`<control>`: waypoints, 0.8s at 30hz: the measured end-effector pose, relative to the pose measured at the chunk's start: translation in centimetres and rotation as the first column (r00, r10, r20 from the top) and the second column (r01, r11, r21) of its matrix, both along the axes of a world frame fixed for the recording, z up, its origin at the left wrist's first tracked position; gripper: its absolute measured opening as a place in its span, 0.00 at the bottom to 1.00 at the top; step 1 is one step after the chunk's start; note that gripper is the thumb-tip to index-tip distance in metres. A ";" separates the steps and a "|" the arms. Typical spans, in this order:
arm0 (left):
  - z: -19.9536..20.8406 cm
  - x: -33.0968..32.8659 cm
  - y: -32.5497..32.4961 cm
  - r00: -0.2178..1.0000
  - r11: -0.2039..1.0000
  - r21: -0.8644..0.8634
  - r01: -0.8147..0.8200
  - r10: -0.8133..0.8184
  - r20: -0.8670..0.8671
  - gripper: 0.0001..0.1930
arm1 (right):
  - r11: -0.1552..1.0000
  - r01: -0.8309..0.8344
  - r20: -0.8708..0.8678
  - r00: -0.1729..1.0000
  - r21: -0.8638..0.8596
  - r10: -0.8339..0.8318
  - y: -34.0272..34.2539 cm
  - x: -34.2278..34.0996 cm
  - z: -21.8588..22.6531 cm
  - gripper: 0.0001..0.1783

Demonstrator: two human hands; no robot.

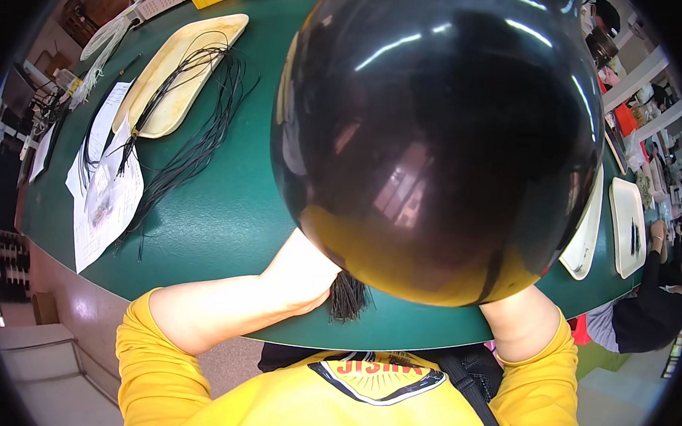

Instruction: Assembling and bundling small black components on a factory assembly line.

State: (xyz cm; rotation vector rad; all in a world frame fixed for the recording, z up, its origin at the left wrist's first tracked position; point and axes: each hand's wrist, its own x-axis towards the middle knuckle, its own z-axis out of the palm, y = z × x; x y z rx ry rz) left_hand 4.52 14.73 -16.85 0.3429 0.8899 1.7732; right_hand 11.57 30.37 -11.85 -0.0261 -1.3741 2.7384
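A large, glossy black dome (437,141), whose kind I cannot make out, fills the middle of the view and covers most of my work area. My left hand (311,277) reaches in under its lower left rim, and its fingers are hidden. Right beside that hand, the cut ends of a bundle of thin black wires (348,298) stick out toward the table's near edge. Whether the hand grips the bundle cannot be seen. On the other side my right forearm (522,319) passes beneath the dome, which hides the right hand.
On the green table (209,229), a long cream tray (161,115) at the left has loose black wires (194,140) across it. White papers (110,209) lie beside it. A second tray (626,212) with small dark pieces stands at the right, near another person (644,317).
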 end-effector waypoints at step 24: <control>1.6 -0.1 0.2 0.994 0.997 -0.024 0.066 -0.064 0.087 0.05 | 0.993 0.023 -0.072 0.997 0.118 -0.015 0.0 0.0 -0.7 0.32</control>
